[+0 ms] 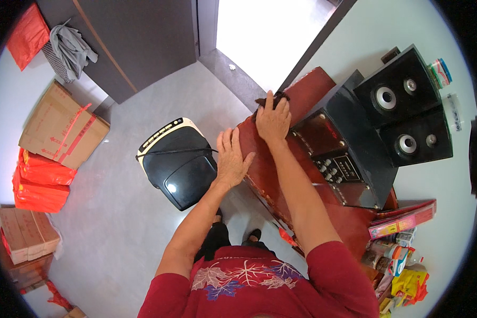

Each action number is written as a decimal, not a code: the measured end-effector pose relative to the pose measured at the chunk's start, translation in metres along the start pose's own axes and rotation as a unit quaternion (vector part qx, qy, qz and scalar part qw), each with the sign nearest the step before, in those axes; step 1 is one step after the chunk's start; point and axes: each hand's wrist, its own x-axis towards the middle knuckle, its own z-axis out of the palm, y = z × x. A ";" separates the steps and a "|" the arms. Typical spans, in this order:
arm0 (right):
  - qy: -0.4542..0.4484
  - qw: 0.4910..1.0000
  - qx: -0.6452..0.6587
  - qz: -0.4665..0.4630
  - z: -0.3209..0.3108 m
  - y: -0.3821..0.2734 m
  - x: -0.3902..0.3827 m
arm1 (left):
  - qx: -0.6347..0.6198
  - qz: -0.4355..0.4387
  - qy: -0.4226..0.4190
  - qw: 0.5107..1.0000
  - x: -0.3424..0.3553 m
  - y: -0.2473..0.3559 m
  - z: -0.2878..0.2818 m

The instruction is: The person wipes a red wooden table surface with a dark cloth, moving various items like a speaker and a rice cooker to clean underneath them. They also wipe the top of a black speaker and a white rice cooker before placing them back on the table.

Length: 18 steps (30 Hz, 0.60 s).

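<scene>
My right hand is closed over a bunched dark cloth on the red wooden top of a worn cabinet. My left hand has its fingers apart near that cabinet's left edge; whether it touches the edge is unclear. Just left of it, on the floor, is a black appliance with a cream panel of buttons and a dark cord lying across it. To the right of my hands, a large black amplifier or speaker box with knobs stands on the red top.
Two black speakers stack against the right wall, above packets and jars. An open doorway and a dark door are ahead. Cardboard boxes and red bags line the left side.
</scene>
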 end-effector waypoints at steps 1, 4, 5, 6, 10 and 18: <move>-0.019 1.000 0.007 0.021 0.004 0.001 0.008 | -0.018 -0.004 0.002 1.000 -0.001 -0.001 0.000; -0.053 0.996 0.005 0.067 0.013 0.010 0.028 | -0.071 -0.023 -0.008 0.997 0.001 0.003 -0.001; -0.059 0.996 0.006 0.071 0.013 0.009 0.030 | -0.087 -0.036 -0.009 0.996 0.002 0.005 -0.003; -0.066 0.995 0.006 0.077 0.012 0.008 0.029 | -0.103 -0.047 -0.012 0.993 0.002 0.006 -0.004; -0.058 0.998 -0.002 0.026 0.000 -0.011 -0.002 | -0.183 -0.101 -0.013 0.978 0.006 -0.001 0.001; 0.002 0.969 0.160 -0.187 -0.076 -0.020 -0.098 | -0.098 -0.091 0.044 0.990 0.003 0.004 0.009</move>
